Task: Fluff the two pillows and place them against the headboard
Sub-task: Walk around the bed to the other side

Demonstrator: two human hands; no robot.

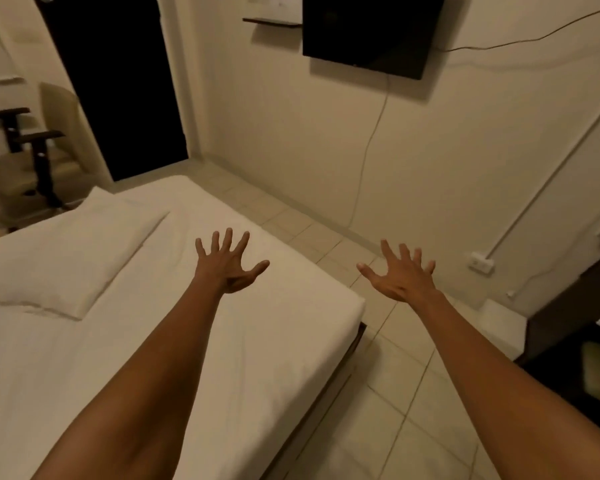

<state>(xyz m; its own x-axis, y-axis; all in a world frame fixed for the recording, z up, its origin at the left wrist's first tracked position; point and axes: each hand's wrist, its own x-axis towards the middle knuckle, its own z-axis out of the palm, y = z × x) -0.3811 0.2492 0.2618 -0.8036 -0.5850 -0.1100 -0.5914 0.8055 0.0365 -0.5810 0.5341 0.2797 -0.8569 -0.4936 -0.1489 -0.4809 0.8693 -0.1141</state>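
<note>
Seen from a head-worn camera looking down over a bedroom. At far left, a pale chair point(32, 161) with dark armrests stands beside the bed point(222, 341), which is covered in a smooth white sheet. One white pillow point(66, 258) lies flat on the left part of the bed, its far corner pointing toward the chair; a second pillow cannot be made out with certainty, though a fold of white fabric shows just below the first. No headboard is in view, so it cannot be told which end of the bed it stands at. Moving right, the left hand point(227, 263) is stretched out above the middle of the bed, palm down, fingers spread wide and holding nothing; it is near the pillow but not touching it. Further right, the right hand point(402, 275) is held out the same way, fingers splayed and empty, over the tiled floor point(378, 393) just past the bed's edge. The two hands are well apart from each other. On the wall beyond, a dark television point(371, 32) hangs with a cable trailing down. The task seems to be at its very start: no pillow is yet grasped or fluffed. The next move likely calls for turning left, reaching both hands to the pillow's opposite edges, and lifting it clear to shake it.
</note>
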